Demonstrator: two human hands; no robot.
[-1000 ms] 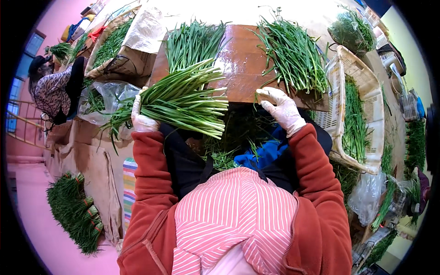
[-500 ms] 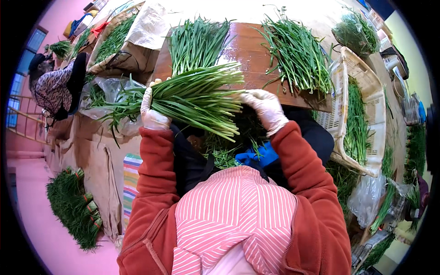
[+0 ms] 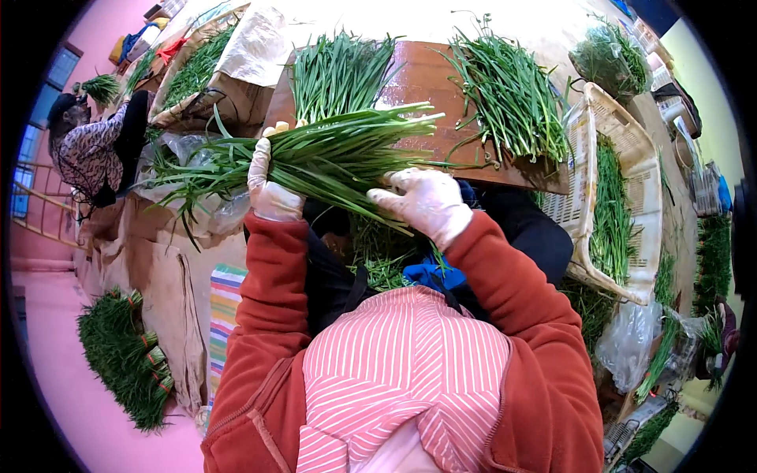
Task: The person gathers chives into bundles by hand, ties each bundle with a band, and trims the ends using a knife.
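Green stalks [image 3: 335, 154] clasped by left hand [image 3: 274, 191], right hand [image 3: 428, 202] touching them

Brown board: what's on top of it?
A left pile and a right pile of greens lie there. The held bunch hides the left pile's near end and some board.

My remote feed comes from the head's left fisheye, above and slightly behind the gloved fingers [image 3: 259, 163], looking steeply down over them from near; its wide circle reaches back to the striped garment [image 3: 406, 355] and out past the brown board [image 3: 434, 83] beyond them.
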